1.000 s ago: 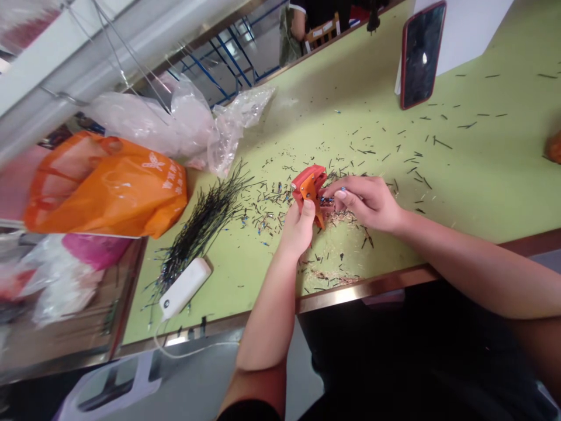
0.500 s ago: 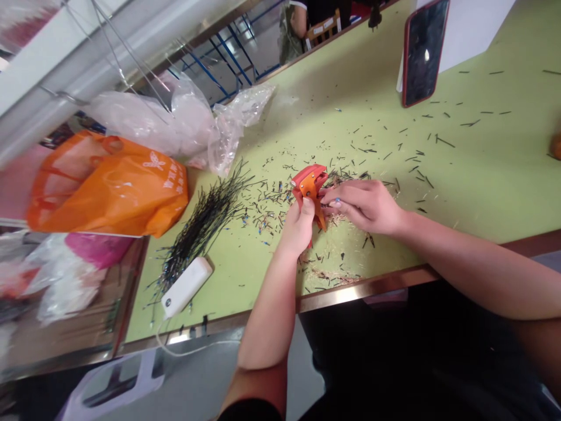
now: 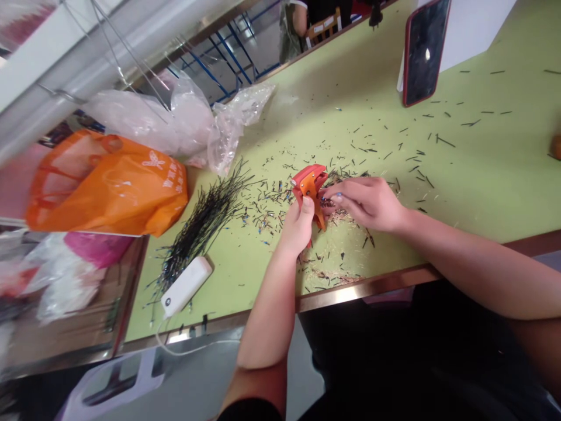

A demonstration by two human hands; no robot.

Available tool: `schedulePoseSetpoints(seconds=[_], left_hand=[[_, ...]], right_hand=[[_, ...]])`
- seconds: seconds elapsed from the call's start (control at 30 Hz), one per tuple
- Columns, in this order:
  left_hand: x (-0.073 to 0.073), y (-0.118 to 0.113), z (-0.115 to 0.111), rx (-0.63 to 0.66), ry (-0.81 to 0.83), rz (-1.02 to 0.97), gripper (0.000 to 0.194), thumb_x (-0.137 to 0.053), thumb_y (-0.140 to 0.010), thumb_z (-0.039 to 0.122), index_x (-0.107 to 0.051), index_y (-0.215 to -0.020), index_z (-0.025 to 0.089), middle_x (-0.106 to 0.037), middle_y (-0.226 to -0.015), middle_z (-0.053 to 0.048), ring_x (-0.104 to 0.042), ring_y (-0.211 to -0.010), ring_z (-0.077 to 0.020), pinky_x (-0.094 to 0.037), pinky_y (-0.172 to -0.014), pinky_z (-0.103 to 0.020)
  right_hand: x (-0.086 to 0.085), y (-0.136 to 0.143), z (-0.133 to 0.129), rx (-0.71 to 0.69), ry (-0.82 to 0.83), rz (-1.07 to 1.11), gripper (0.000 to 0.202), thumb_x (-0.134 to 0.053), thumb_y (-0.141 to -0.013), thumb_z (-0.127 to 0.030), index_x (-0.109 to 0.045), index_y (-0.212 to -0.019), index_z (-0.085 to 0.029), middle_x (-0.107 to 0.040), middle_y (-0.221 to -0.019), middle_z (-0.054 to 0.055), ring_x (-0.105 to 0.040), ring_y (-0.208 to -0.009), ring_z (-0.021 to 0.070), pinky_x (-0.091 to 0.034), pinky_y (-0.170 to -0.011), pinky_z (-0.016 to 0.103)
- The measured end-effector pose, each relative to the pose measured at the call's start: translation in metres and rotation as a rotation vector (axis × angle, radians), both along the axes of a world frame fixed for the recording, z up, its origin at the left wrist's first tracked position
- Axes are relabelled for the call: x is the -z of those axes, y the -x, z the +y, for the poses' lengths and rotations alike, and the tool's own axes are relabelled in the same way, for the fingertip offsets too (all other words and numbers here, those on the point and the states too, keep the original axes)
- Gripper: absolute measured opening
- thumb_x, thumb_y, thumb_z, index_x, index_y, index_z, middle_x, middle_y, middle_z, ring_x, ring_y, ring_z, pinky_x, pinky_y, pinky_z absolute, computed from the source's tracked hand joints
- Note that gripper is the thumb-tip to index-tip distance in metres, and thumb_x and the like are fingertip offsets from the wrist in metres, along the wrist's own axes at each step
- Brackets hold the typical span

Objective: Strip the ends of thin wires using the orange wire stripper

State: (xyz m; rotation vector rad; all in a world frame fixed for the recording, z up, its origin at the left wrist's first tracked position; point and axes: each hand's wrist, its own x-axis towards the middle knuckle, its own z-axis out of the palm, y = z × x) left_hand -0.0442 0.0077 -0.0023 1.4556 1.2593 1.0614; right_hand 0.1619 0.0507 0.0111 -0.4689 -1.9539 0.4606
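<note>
My left hand (image 3: 300,225) is wrapped round the handles of a red and orange hand tool (image 3: 310,182), thumb on its near side. Just right of the tool is my right hand (image 3: 366,200), with thumb and fingers brought together around a tiny blue-tipped piece (image 3: 339,195). Short black offcuts (image 3: 350,174) and fine copper-coloured strands (image 3: 346,278) are scattered round both hands. To the left lies a bundle of long black wires (image 3: 199,228), with small blue bits near its lower end.
A white power bank (image 3: 187,286) with a cable lies by the wire bundle. An orange bag (image 3: 114,190) and clear plastic bags (image 3: 193,117) are at the left. A phone (image 3: 425,52) leans against a white box (image 3: 471,29). A person (image 3: 299,20) is in the background.
My right hand has shifted slightly and its fingers have moved a little at the side of the tool. My left hand and the tool stay in place.
</note>
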Motion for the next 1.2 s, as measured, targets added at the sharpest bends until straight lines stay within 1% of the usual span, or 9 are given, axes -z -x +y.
schedulePoseSetpoints(seconds=[0.1, 0.3, 0.47, 0.57, 0.73, 0.87, 1.03, 1.1, 1.2], left_hand=[[0.005, 0.002, 0.001, 0.028, 0.020, -0.073, 0.089, -0.036, -0.095, 0.093, -0.059, -0.152, 0.029, -0.077, -0.133, -0.015, -0.081, -0.109, -0.0334, -0.071, -0.075, -0.042], [0.011, 0.006, 0.003, 0.033, 0.067, -0.124, 0.095, -0.035, -0.093, 0.095, -0.060, -0.152, 0.025, -0.079, -0.126, -0.015, -0.082, -0.104, -0.0312, -0.071, -0.073, -0.040], [0.006, 0.007, 0.006, 0.043, 0.134, -0.206, 0.104, -0.029, -0.089, 0.100, -0.054, -0.159, 0.028, -0.080, -0.127, -0.015, -0.084, -0.088, -0.0279, -0.070, -0.069, -0.041], [0.003, 0.006, 0.008, 0.043, 0.180, -0.208, 0.108, -0.027, -0.087, 0.102, -0.052, -0.161, 0.028, -0.079, -0.131, -0.016, -0.084, -0.089, -0.0283, -0.070, -0.070, -0.041], [0.002, 0.005, 0.008, 0.048, 0.209, -0.246, 0.107, -0.015, -0.092, 0.098, -0.043, -0.167, 0.025, -0.076, -0.135, -0.017, -0.084, -0.087, -0.0272, -0.070, -0.065, -0.040], [-0.003, 0.002, 0.006, 0.049, 0.253, -0.345, 0.106, -0.021, -0.093, 0.097, -0.044, -0.166, 0.024, -0.072, -0.143, -0.018, -0.083, -0.099, -0.0318, -0.071, -0.069, -0.043], [-0.014, -0.003, 0.004, 0.011, 0.370, -0.495, 0.100, -0.028, -0.095, 0.095, -0.047, -0.165, 0.026, -0.078, -0.134, -0.016, -0.080, -0.112, -0.0365, -0.071, -0.079, -0.044], [-0.017, -0.003, 0.005, 0.002, 0.407, -0.536, 0.097, -0.024, -0.098, 0.092, -0.045, -0.166, 0.025, -0.080, -0.129, -0.015, -0.082, -0.109, -0.0340, -0.071, -0.080, -0.042], [-0.017, -0.001, 0.005, 0.041, 0.447, -0.578, 0.100, -0.018, -0.100, 0.089, -0.041, -0.168, 0.019, -0.083, -0.117, -0.017, -0.084, -0.096, -0.0306, -0.071, -0.075, -0.039]], right_hand=[[-0.004, -0.005, 0.000, 0.056, 0.124, 0.023, 0.036, -0.050, -0.113, -0.042, -0.076, -0.098, -0.023, -0.076, -0.076, 0.003, -0.067, -0.062, 0.0140, -0.051, -0.060, 0.028], [-0.004, -0.003, -0.001, -0.111, 0.097, 0.069, 0.032, -0.049, -0.114, -0.037, -0.074, -0.100, -0.023, -0.075, -0.073, 0.001, -0.071, -0.064, 0.0125, -0.052, -0.061, 0.025], [-0.001, -0.004, 0.003, -0.031, 0.157, 0.044, 0.032, -0.050, -0.114, -0.035, -0.073, -0.098, -0.020, -0.073, -0.068, 0.001, -0.068, -0.059, 0.0115, -0.049, -0.057, 0.025], [-0.003, -0.005, 0.003, -0.031, 0.239, 0.096, 0.036, -0.049, -0.114, -0.039, -0.073, -0.095, -0.020, -0.072, -0.066, 0.001, -0.066, -0.057, 0.0113, -0.049, -0.056, 0.025], [-0.003, 0.000, -0.001, -0.171, 0.414, 0.164, 0.044, -0.053, -0.112, -0.049, -0.070, -0.084, -0.020, -0.072, -0.067, 0.002, -0.065, -0.057, 0.0107, -0.050, -0.056, 0.024], [0.001, 0.005, -0.001, -0.209, 0.463, 0.222, 0.045, -0.055, -0.111, -0.049, -0.066, -0.078, -0.020, -0.071, -0.068, 0.001, -0.066, -0.060, 0.0105, -0.053, -0.059, 0.024], [0.000, 0.006, 0.000, -0.175, 0.474, 0.390, 0.042, -0.059, -0.109, -0.052, -0.066, -0.081, -0.021, -0.070, -0.074, 0.001, -0.068, -0.065, 0.0117, -0.056, -0.062, 0.026], [-0.002, 0.004, 0.002, -0.167, 0.487, 0.426, 0.041, -0.061, -0.108, -0.054, -0.068, -0.084, -0.022, -0.070, -0.074, 0.001, -0.067, -0.063, 0.0115, -0.056, -0.061, 0.026], [-0.005, 0.001, 0.008, -0.139, 0.576, 0.479, 0.042, -0.062, -0.105, -0.062, -0.069, -0.090, -0.023, -0.066, -0.070, 0.000, -0.063, -0.059, 0.0117, -0.055, -0.057, 0.026]])
